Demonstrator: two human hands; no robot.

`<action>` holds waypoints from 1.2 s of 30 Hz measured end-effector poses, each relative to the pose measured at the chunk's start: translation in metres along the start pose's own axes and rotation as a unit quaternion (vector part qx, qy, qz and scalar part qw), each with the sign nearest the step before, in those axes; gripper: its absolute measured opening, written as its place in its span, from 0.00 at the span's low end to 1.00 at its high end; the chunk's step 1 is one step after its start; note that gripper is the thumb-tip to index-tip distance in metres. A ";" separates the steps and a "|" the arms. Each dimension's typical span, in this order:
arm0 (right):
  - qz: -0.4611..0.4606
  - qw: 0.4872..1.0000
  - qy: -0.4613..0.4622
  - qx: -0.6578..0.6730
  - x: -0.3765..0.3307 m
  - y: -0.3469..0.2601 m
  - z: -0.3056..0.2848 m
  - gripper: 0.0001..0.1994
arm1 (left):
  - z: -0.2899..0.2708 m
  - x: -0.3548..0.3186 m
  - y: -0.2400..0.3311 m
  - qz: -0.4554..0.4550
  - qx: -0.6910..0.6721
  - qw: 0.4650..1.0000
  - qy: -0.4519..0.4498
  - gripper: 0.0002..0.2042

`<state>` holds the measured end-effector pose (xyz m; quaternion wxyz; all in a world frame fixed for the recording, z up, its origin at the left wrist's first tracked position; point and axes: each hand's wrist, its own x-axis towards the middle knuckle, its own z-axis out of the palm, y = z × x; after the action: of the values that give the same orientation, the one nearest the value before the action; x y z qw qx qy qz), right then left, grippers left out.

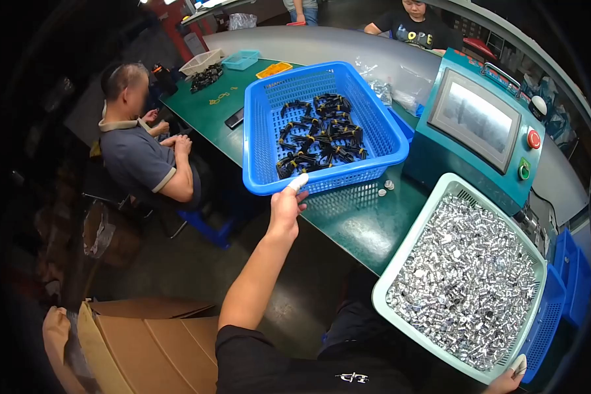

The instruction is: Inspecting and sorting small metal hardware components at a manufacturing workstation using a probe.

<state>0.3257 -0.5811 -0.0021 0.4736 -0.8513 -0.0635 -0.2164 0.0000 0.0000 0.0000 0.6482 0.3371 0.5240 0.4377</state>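
Note:
My left hand (286,207) grips the near rim of a blue plastic basket (349,171), its thumb in a white finger cover over the edge and its fingers below. Inside lie several bundles of black cables (322,134) tied with yellow bands. At the lower right, my right hand (507,381), mostly cut off by the picture's edge, holds the near corner of a pale green basket (400,251), also with white covering on a finger. Small shiny metal parts (466,282) fill that basket. The blue basket is over the green table (354,226); the pale green one tilts beside its right end.
A teal machine (433,164) with a screen and red button stands on the right. Blue crates (571,276) are beyond the pale green basket. A seated person (141,141) is at the left. Another person's hand (56,325) touches a cardboard box (157,348) at the lower left.

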 end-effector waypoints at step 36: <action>0.085 0.994 -0.068 -0.006 -0.022 -0.038 0.008 0.13 | -0.081 0.192 0.066 0.205 0.035 0.958 0.196 0.22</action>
<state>0.2966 -0.5511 0.0145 0.4797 -0.8693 -0.0219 -0.1170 -0.0806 0.2008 -0.0324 0.4168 0.3678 0.5752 0.6001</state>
